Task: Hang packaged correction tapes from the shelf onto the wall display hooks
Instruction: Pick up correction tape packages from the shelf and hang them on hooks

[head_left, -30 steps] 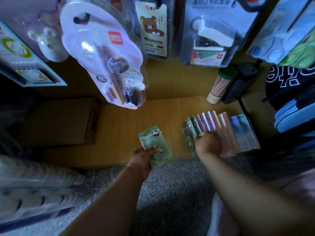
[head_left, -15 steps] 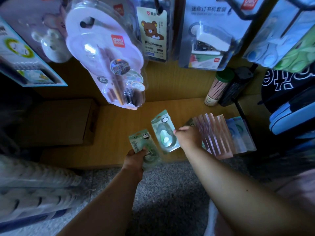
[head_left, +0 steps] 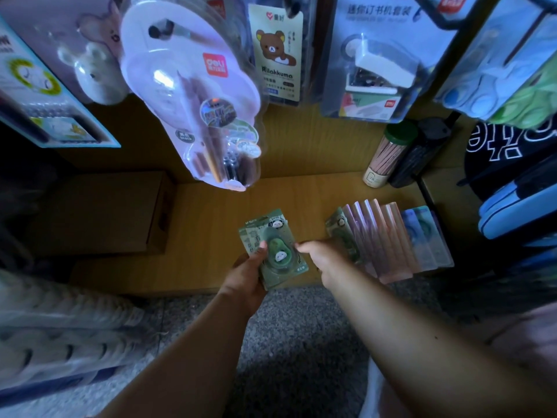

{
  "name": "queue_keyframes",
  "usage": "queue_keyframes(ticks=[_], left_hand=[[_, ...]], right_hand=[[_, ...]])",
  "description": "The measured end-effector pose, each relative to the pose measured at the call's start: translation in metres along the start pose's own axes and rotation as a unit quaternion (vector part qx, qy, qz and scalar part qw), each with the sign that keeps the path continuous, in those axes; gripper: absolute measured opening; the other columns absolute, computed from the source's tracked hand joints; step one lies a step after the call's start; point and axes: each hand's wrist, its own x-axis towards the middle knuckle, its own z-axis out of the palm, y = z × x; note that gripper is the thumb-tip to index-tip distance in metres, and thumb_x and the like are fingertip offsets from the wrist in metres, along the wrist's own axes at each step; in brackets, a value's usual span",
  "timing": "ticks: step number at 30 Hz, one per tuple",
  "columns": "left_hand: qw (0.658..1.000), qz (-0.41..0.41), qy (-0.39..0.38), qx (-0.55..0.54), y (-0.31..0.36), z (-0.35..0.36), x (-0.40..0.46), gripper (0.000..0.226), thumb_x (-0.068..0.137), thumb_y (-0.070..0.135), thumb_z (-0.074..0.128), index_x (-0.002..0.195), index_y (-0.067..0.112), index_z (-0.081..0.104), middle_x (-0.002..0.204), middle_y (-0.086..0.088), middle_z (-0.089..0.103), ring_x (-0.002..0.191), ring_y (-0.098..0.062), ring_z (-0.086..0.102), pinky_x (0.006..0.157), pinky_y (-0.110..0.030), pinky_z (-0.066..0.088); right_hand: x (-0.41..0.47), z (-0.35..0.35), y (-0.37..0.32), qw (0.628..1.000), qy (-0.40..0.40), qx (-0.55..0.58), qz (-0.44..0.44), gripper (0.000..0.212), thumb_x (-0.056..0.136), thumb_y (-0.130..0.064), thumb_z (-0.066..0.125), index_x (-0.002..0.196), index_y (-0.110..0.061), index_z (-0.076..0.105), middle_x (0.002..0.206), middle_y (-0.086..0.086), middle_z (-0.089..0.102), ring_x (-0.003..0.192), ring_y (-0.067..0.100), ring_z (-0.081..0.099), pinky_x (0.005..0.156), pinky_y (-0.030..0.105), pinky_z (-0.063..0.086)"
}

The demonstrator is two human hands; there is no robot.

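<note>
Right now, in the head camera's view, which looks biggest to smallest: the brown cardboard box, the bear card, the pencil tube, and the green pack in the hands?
1. Cardboard box.
2. Bear card, though it hangs nearer the camera, which enlarges it.
3. Green pack and pencil tube look about alike; I would not rank them.

The scene is dim, with a cool bluish cast. Most light falls from above, where glare streaks the clear blister pack (head_left: 193,95) hanging over the left grip (head_left: 245,274). The wooden shelf (head_left: 217,212) beyond the grips is moderately lit; far left of them is near black. Edges bend with wide-angle distortion, and the lower corners blur.
</note>
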Motion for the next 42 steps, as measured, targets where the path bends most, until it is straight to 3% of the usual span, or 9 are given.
queue_keyframes(ticks=[5,9,13,17,24,29,33,36,42], left_hand=[[0.999,-0.006,0.026,-0.023,-0.001,-0.004,0.003,0.036,0.098,0.018,0.055,0.13,0.001,0.057,0.122,-0.022,0.067,0.101,-0.034,0.068,0.067,-0.043,0.061],[0.999,-0.011,0.032,-0.012,-0.003,-0.008,0.006,0.035,0.099,0.016,0.052,0.13,0.002,0.056,0.121,-0.021,0.068,0.104,-0.035,0.068,0.069,-0.044,0.061],[0.999,-0.015,0.044,0.002,-0.005,-0.01,0.009,0.035,0.1,0.018,0.052,0.131,0.003,0.056,0.121,-0.02,0.068,0.107,-0.036,0.067,0.071,-0.046,0.061],[0.998,-0.018,0.051,0.012,-0.005,-0.01,0.009,0.034,0.1,0.018,0.052,0.13,0.002,0.055,0.119,-0.02,0.069,0.105,-0.036,0.068,0.078,-0.046,0.059],[0.998,-0.017,0.055,0.03,-0.003,-0.008,0.003,0.035,0.1,0.018,0.052,0.13,0.002,0.054,0.12,-0.02,0.068,0.103,-0.034,0.069,0.07,-0.042,0.061],[0.997,0.003,0.075,0.035,0.002,-0.003,-0.008,0.03,0.1,0.018,0.052,0.127,0.005,0.055,0.112,-0.017,0.069,0.092,-0.032,0.069,0.07,-0.044,0.061],[0.992,0.025,0.112,0.05,0.007,0.0,-0.018,0.03,0.097,0.019,0.058,0.123,0.006,0.055,0.115,-0.02,0.069,0.096,-0.037,0.069,0.076,-0.049,0.058],[0.99,0.046,0.117,0.057,0.012,0.005,-0.03,0.026,0.095,0.02,0.062,0.117,0.007,0.057,0.11,-0.019,0.07,0.096,-0.037,0.069,0.079,-0.052,0.057],[0.991,0.078,0.077,0.078,0.02,0.026,-0.059,0.032,0.094,0.023,0.063,0.12,0.005,0.058,0.109,-0.019,0.072,0.094,-0.038,0.072,0.082,-0.059,0.056]], right_hand=[[0.009,-0.013,-0.001,0.972,0.14,-0.155,-0.11,0.02,0.088,-0.034,0.065,0.091,-0.015,0.071,0.082,0.0,0.065,0.079,0.021,0.062,0.072,0.026,0.047],[0.027,-0.043,0.004,0.913,0.305,-0.227,-0.148,0.023,0.084,-0.033,0.065,0.095,-0.015,0.074,0.091,0.008,0.073,0.086,0.03,0.068,0.077,0.031,0.054],[0.041,-0.061,0.018,0.879,0.335,-0.316,-0.125,0.031,0.081,-0.039,0.064,0.096,-0.014,0.074,0.094,0.011,0.071,0.09,0.032,0.066,0.081,0.034,0.054],[0.046,-0.061,0.024,0.874,0.328,-0.338,-0.117,0.035,0.083,-0.041,0.062,0.097,-0.012,0.075,0.095,0.011,0.07,0.09,0.031,0.066,0.081,0.033,0.053],[0.035,-0.051,0.012,0.901,0.294,-0.293,-0.13,0.029,0.085,-0.033,0.062,0.093,-0.009,0.075,0.091,0.012,0.073,0.089,0.033,0.068,0.077,0.031,0.053],[0.01,-0.036,-0.013,0.925,0.268,-0.205,-0.175,0.029,0.087,-0.032,0.062,0.091,-0.006,0.075,0.087,0.017,0.074,0.086,0.035,0.068,0.074,0.034,0.054],[-0.013,-0.036,-0.034,0.95,0.238,-0.099,-0.177,0.027,0.089,-0.027,0.063,0.091,-0.003,0.074,0.1,0.013,0.072,0.098,0.031,0.066,0.074,0.028,0.045],[-0.03,-0.033,-0.046,0.971,0.171,-0.06,-0.158,0.025,0.089,-0.03,0.063,0.088,-0.006,0.071,0.085,0.009,0.064,0.088,0.026,0.062,0.076,0.035,0.047],[-0.067,-0.032,-0.051,0.987,0.096,-0.01,-0.125,0.033,0.093,-0.026,0.06,0.107,0.002,0.066,0.109,0.014,0.067,0.103,0.03,0.062,0.088,0.038,0.048]])
